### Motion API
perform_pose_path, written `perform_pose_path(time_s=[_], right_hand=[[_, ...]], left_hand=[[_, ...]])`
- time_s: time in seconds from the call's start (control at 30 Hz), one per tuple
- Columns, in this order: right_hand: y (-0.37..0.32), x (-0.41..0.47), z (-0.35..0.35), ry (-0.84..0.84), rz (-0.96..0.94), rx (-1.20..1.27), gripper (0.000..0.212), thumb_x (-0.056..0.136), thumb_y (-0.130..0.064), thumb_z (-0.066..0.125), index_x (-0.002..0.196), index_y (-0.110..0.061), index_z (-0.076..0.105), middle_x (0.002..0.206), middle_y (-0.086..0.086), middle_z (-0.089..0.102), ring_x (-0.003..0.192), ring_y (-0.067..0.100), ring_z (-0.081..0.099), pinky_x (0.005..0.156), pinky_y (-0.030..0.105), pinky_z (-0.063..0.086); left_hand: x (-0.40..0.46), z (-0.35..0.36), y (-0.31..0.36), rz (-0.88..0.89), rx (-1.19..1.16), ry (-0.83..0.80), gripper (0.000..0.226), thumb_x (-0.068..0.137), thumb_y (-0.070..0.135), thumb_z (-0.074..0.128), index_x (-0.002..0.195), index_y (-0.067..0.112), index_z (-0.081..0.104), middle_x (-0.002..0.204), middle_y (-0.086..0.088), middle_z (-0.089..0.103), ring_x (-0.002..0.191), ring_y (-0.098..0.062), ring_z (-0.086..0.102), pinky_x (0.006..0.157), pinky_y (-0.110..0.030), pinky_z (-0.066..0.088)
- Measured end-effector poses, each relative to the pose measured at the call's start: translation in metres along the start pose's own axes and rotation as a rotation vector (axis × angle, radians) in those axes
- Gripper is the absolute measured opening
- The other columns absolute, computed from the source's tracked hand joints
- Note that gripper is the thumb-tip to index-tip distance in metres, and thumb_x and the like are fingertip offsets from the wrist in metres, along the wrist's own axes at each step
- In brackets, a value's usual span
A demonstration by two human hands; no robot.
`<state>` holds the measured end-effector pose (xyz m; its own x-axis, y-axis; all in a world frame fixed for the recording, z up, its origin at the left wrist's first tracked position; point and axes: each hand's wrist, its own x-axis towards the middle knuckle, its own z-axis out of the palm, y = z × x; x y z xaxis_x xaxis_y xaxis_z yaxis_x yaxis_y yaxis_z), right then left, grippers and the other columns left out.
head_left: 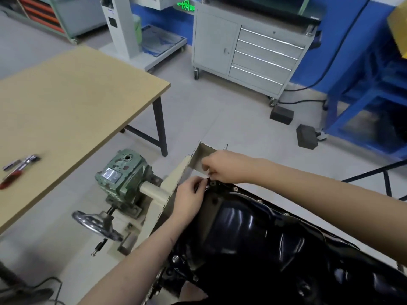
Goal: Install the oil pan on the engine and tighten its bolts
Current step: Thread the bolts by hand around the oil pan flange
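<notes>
A glossy black oil pan (253, 234) lies on the engine held in a beige stand (176, 172). Bolts (235, 189) sit along its flange, with another bolt (175, 258) near its front edge. Both hands meet at the pan's far left corner. My left hand (189, 197) rests against the corner with fingers curled. My right hand (218, 167) pinches a small part there, which looks like a bolt; it is mostly hidden by the fingers.
A green gearbox (123, 172) with a metal handwheel (97, 223) stands left of the stand. A ratchet wrench (19, 168) lies on the wooden table (77, 102). A grey drawer cabinet (253, 51) and a blue frame (363, 102) stand behind.
</notes>
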<state>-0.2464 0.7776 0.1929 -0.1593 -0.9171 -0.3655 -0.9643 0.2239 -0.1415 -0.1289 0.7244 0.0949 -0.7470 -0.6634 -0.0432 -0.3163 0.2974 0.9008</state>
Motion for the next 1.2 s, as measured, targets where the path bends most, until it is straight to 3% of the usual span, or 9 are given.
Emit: perform_pose_path(time_s=[0.13,0.3,0.47,0.63,0.83,1.03,1.2], right_hand=[[0.01,-0.005,0.001,0.006,-0.022,0.02,0.019,0.088,-0.012,0.053,0.104,-0.007,0.061,0.102,0.008,0.062,0.099,0.023,0.054,0.085,0.035,0.042],[0.01,-0.011,0.013,-0.018,-0.011,0.029,0.021,0.089,-0.01,0.051,0.107,-0.008,0.062,0.1,0.01,0.062,0.099,0.024,0.054,0.083,0.033,0.041],[0.009,-0.01,0.016,-0.043,0.012,-0.005,0.023,0.09,-0.01,0.049,0.109,-0.008,0.062,0.105,0.012,0.06,0.102,0.026,0.053,0.084,0.032,0.04],[0.006,-0.008,0.017,-0.057,-0.004,-0.128,0.024,0.093,-0.013,0.043,0.11,-0.008,0.059,0.107,0.012,0.055,0.101,0.028,0.053,0.084,0.038,0.043],[0.005,-0.003,0.016,-0.076,-0.061,-0.253,0.024,0.093,-0.011,0.04,0.106,-0.006,0.059,0.105,0.012,0.056,0.1,0.028,0.053,0.082,0.038,0.043],[0.0,-0.001,0.013,-0.127,-0.132,-0.379,0.023,0.095,-0.014,0.038,0.108,-0.005,0.055,0.109,0.011,0.055,0.103,0.028,0.053,0.081,0.036,0.041],[-0.004,-0.001,0.011,-0.119,-0.189,-0.496,0.024,0.098,-0.016,0.034,0.11,-0.005,0.051,0.108,0.01,0.054,0.101,0.027,0.055,0.073,0.035,0.041]], left_hand=[[0.0,0.0,-0.003,0.007,-0.014,0.008,0.016,0.09,0.017,0.054,0.083,0.012,0.067,0.066,0.016,0.055,0.065,0.009,0.051,0.064,-0.002,0.036],[0.001,0.001,0.0,-0.002,-0.024,0.006,0.017,0.091,0.019,0.054,0.084,0.011,0.068,0.068,0.009,0.056,0.064,-0.002,0.049,0.059,-0.012,0.033],[0.001,0.002,-0.004,-0.018,-0.023,0.0,0.018,0.091,0.02,0.054,0.084,0.011,0.067,0.067,0.008,0.056,0.065,-0.003,0.048,0.058,-0.013,0.032],[0.004,0.004,-0.006,-0.019,-0.037,0.005,0.019,0.091,0.021,0.054,0.082,0.011,0.068,0.062,0.017,0.053,0.062,0.006,0.05,0.059,-0.005,0.034],[0.004,0.005,-0.005,-0.01,-0.048,0.005,0.019,0.09,0.021,0.054,0.077,0.014,0.066,0.056,0.017,0.05,0.061,0.012,0.049,0.056,-0.005,0.034],[0.004,0.004,-0.006,-0.038,-0.052,0.006,0.018,0.09,0.021,0.054,0.076,0.016,0.064,0.059,0.015,0.051,0.058,0.002,0.048,0.054,-0.007,0.033],[0.004,0.004,-0.005,-0.056,-0.07,-0.002,0.018,0.09,0.022,0.053,0.078,0.013,0.064,0.064,0.009,0.054,0.064,-0.008,0.048,0.054,-0.018,0.029]])
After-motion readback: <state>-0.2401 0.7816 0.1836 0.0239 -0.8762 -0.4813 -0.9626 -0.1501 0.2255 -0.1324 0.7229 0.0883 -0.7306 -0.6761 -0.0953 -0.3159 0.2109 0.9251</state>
